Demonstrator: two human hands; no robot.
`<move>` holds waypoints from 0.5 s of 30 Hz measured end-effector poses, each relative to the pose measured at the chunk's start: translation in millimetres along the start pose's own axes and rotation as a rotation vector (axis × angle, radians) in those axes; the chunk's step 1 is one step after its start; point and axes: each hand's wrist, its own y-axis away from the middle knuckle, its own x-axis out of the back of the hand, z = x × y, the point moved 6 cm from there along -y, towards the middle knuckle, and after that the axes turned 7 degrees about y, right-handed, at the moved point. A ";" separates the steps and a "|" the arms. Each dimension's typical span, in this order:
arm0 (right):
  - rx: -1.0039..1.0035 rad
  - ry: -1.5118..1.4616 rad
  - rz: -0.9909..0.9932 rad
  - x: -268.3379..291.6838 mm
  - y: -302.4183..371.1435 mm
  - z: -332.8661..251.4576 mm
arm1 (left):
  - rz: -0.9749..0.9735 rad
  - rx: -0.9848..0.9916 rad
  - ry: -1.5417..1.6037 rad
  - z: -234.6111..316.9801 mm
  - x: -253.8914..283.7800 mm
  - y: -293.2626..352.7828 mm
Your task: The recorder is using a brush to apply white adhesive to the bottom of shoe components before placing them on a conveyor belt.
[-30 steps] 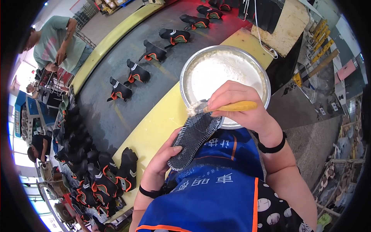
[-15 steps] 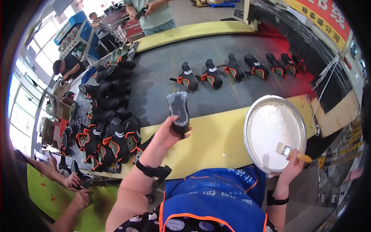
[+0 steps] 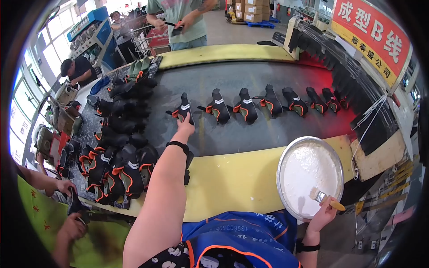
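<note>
My left hand (image 3: 186,125) reaches over the grey belt (image 3: 165,91) and grips the heel end of a black shoe upper (image 3: 183,107) with orange trim and white stripes. The shoe upper lies on its side at the left end of a row of several similar shoe uppers (image 3: 244,106). In my right hand (image 3: 322,217) is a paintbrush (image 3: 333,204), held by its yellow handle. Its bristles rest over white paste in a round metal basin (image 3: 279,178), beside the yellow board.
A pile of shoe uppers (image 3: 127,172) covers the left bench. A yellow board (image 3: 232,178) edges the belt in front of me. Co-workers' hands hold shoe pieces at the lower left and far side. Red light glows by the dark curtain (image 3: 353,85) at right.
My left hand has moved forward and left, turning the sole-up shoe upper over and setting it on the belt beside the row. My right hand still holds the paintbrush at the basin.
</note>
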 end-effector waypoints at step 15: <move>0.028 0.137 0.075 3.4 1.0 -7.2 | 0.510 0.040 -0.622 12.4 247.4 20.0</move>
